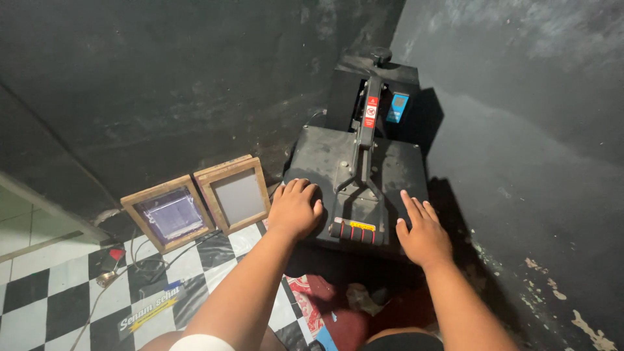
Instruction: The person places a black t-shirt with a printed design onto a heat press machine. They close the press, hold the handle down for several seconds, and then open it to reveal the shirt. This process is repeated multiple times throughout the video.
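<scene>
Squarely, both hands are laid on the closed press.
Left hand, loosely curled, and right hand, flat and open, flank the handle, gripping nothing; frames lean against the wall.

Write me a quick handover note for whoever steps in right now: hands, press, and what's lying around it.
Left hand: flat, palm down on the left part of the black heat press top plate, holding nothing.
Right hand: flat on the right part of the same plate, fingers spread, also empty.
Handle with the red-and-black grip lies low between the hands; neither hand touches it. The press looks shut.
Two wooden frames lean against the dark wall to the left, over the checkered floor, beside loose cables.
Whether anything sits inside the press cannot be seen.
</scene>
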